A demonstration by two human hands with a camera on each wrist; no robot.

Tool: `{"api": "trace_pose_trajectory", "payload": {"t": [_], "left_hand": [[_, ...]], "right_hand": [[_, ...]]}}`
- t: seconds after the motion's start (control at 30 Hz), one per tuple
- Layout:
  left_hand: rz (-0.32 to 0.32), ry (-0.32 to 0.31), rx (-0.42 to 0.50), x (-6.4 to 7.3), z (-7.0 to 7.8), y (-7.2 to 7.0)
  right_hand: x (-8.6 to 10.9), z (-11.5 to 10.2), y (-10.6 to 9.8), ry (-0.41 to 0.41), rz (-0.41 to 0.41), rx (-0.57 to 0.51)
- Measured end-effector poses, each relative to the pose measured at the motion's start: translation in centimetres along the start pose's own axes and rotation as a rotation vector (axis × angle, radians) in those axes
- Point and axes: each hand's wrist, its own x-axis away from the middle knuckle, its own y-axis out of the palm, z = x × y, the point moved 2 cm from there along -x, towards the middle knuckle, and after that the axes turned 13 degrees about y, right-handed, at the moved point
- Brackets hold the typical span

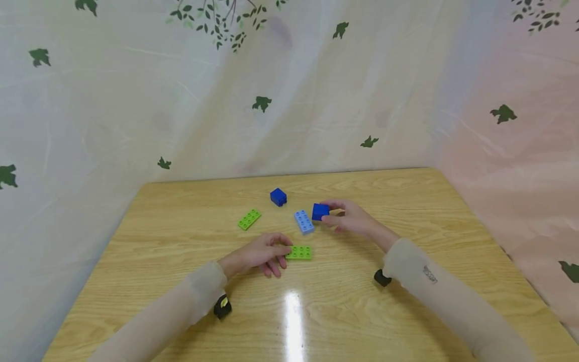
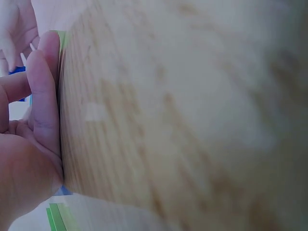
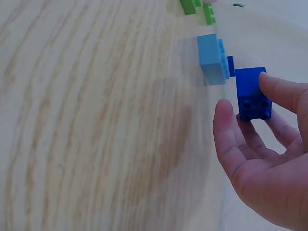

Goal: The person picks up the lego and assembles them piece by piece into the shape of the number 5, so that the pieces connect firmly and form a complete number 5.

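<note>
On a wood-grain worktop (image 1: pixel 353 311), we see the right hand (image 1: pixel 350 217) pinch a dark blue toy brick (image 1: pixel 320 211) while the left hand (image 1: pixel 267 252) holds one end of a lime-green eight-stud brick (image 1: pixel 302 253). We judge the step to be picking up bricks; the next move calls for steady grips. A light blue brick (image 1: pixel 304 221), second green brick (image 1: pixel 249 219) and second dark blue brick (image 1: pixel 278 197) lie nearby. We spot no container.

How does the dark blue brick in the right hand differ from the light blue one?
The dark blue brick is gripped in the right hand, while the light blue brick lies on the table. The dark blue brick is a compact block; the light blue brick is longer, with studs facing up. Both are blue toy bricks.
</note>
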Motion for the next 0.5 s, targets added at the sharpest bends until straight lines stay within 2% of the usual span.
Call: {"api": "trace_pose_trajectory", "payload": {"t": [0.1,0.3,0.5], "left_hand": [[0.004,-0.004,0.005,-0.1,0.0,0.0],[0.020,-0.004,0.002,-0.2,-0.1,0.0],[0.014,-0.004,0.000,-0.2,-0.1,0.0]], "right_hand": [[0.9,-0.5,-0.1,-0.047,-0.029,-0.025],[2.3,-1.2,0.3,-0.144,-0.108,0.003],[3.4,-1.7,1.4,-0.178,-0.160,0.049]]}}
